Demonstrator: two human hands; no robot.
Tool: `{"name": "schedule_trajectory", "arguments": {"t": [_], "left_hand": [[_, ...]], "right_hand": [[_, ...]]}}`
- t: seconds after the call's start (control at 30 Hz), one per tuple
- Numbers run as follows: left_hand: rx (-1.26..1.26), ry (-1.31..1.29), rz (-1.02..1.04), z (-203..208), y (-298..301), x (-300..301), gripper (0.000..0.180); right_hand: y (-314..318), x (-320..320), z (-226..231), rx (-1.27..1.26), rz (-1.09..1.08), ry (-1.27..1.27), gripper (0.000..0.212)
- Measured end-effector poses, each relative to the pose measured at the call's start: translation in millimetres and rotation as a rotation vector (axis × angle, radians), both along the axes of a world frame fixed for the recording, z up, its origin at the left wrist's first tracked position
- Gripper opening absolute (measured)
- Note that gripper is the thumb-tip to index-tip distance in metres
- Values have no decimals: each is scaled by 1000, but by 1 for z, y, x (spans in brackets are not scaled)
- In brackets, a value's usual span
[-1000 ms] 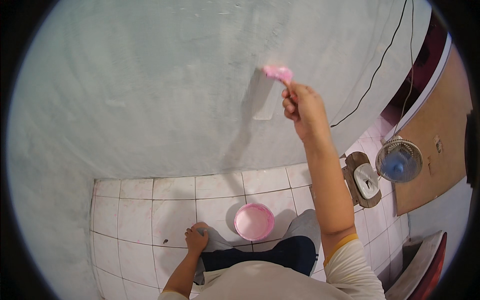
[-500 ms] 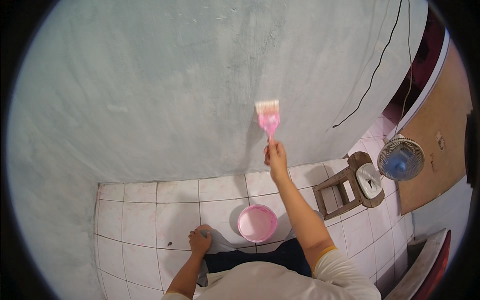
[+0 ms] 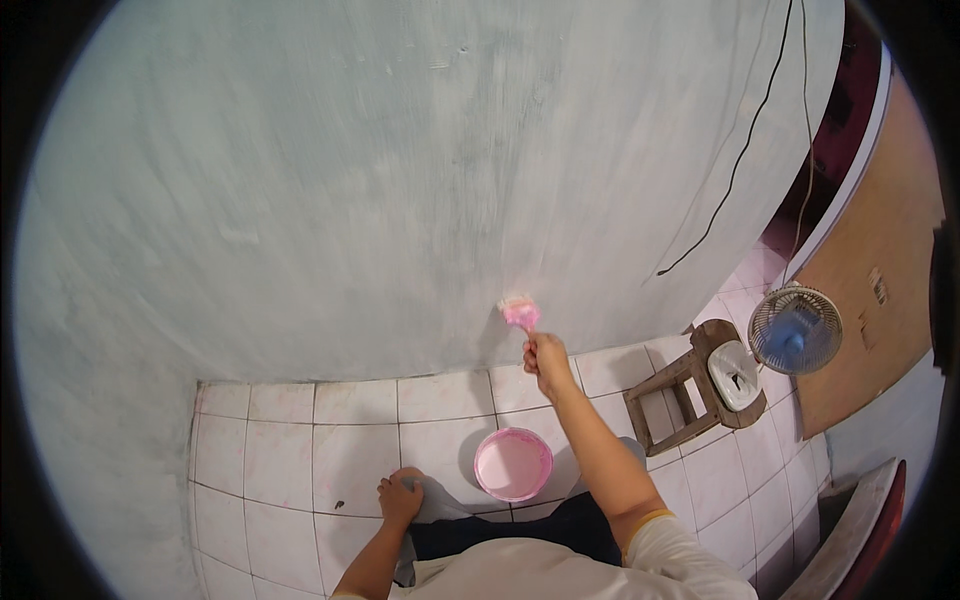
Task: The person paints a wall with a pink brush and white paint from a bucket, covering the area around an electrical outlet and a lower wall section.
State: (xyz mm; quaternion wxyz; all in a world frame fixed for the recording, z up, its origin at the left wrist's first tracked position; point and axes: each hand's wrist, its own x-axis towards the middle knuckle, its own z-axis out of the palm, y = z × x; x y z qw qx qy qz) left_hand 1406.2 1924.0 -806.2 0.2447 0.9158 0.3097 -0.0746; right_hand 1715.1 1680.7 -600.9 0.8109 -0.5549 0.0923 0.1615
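Note:
A pink-handled paintbrush (image 3: 521, 313) is gripped by its handle in my right hand (image 3: 547, 362). Its pale bristles meet the lower part of the grey-white, streaked wall (image 3: 330, 200). My left hand (image 3: 400, 500) rests over my bent left knee with its fingers spread, holding nothing. Between my knees, on the floor, stands a round pink bucket (image 3: 549, 470) with pale pinkish-white paint inside.
White floor tiles (image 3: 270, 450) with pink smudges run along the wall. To the right a wooden stool (image 3: 670, 385) carries a small fan (image 3: 795, 330) on a white base. A black cable (image 3: 738, 160) hangs down the wall. A brown board (image 3: 880, 250) leans at far right.
My right hand has brought the paintbrush down the wall, closer to the floor. My left hand stays on the knee. The whole view has shifted slightly.

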Motion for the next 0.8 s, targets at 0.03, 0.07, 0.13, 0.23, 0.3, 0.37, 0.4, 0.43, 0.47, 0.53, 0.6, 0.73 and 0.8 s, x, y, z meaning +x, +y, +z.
{"name": "schedule_trajectory", "arguments": {"t": [0.03, 0.07, 0.13, 0.23, 0.3, 0.37, 0.4, 0.43, 0.47, 0.53, 0.6, 0.73, 0.8], "left_hand": [[5, 13, 1, -2, 1, 0, 67], [6, 10, 2, -1, 0, 1, 67], [10, 19, 5, 1, -2, 2, 67], [6, 21, 10, 2, -1, 1, 68], [9, 25, 5, 1, -2, 1, 69], [15, 29, -1, 0, -2, 0, 70], [24, 18, 4, -3, -1, -2, 70], [32, 6, 7, -2, -1, -2, 70], [34, 5, 10, -1, -1, -3, 70], [2, 15, 3, 6, -2, 0, 69], [8, 13, 4, 1, -1, -2, 68], [-2, 19, 10, 9, -1, 0, 67], [-3, 13, 12, 11, -1, 0, 67]], "right_hand": [[3, 3, 31, -3, 15, -31, 20], [5, 6, 66, -6, 29, -59, 22], [5, 15, 124, 31, 40, -130, 18], [12, 13, 219, 72, 44, -280, 17], [13, 4, 277, 85, 38, -413, 16], [10, 1, 324, 126, 53, -539, 14], [9, -1, 343, 128, 71, -589, 13], [8, -3, 358, 130, 72, -591, 13], [9, -4, 370, 130, 43, -642, 14], [7, -1, 380, 145, 12, -740, 15], [12, 12, 371, 143, 21, -781, 17], [22, 51, 303, 49, 4, -702, 27], [26, 59, 256, 20, 11, -629, 31]]}}
